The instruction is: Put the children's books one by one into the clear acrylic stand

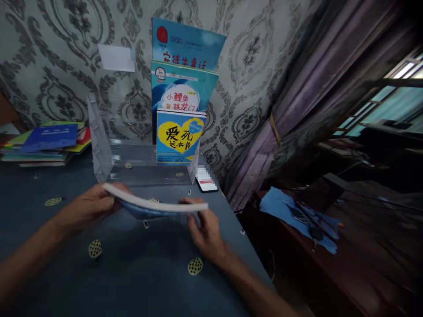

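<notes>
Book: pale page edge, bluish underside, bowed. Left hand, right hand: fingers pinching opposite ends above bench.

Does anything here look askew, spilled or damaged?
Mildly askew, yes: the stack of books at the far left is untidy, its covers fanned at different angles. The held book sags between the left hand and right hand, perhaps just from being held by its ends. No spill or clear damage shows.
</notes>
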Demonstrator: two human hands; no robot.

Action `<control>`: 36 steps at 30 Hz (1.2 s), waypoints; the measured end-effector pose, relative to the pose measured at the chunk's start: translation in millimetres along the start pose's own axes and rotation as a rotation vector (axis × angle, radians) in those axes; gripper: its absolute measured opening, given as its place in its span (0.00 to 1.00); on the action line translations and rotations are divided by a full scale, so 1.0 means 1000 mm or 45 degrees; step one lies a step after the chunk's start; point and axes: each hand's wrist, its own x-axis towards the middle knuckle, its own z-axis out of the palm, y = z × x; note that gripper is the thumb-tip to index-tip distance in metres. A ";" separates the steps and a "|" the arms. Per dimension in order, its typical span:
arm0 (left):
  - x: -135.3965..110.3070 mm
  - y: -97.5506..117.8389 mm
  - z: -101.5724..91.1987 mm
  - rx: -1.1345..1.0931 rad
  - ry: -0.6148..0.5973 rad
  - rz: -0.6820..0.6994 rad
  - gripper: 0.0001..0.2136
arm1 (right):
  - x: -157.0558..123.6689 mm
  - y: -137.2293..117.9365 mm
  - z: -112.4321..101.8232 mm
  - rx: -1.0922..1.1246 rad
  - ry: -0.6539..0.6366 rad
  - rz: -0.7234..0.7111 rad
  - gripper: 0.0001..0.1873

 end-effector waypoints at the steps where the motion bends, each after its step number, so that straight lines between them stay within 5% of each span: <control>1: -0.001 0.001 -0.001 -0.114 -0.122 0.005 0.31 | -0.001 0.001 -0.001 -0.026 -0.027 -0.032 0.19; 3: 0.001 0.005 0.000 -0.339 -0.334 -0.025 0.26 | -0.002 0.004 -0.004 -0.054 -0.123 -0.080 0.22; 6: 0.006 0.010 0.001 -0.395 -0.453 -0.039 0.22 | -0.002 0.005 -0.005 -0.071 -0.223 -0.120 0.24; 17: 0.017 0.011 -0.014 -0.138 -0.281 -0.090 0.16 | -0.002 0.012 0.006 -0.087 -0.103 0.116 0.05; 21: 0.029 0.031 -0.008 0.023 -0.088 -0.033 0.18 | 0.008 0.022 0.006 0.007 -0.059 0.244 0.11; 28: 0.061 0.070 0.000 0.276 0.286 0.291 0.16 | 0.063 0.039 -0.003 0.007 0.147 0.121 0.16; 32: 0.079 0.074 0.004 0.401 0.574 0.420 0.14 | 0.098 0.041 -0.008 -0.020 0.212 0.005 0.14; 36: 0.090 0.067 0.011 0.477 0.699 0.409 0.14 | 0.115 0.046 -0.013 -0.019 0.238 -0.045 0.15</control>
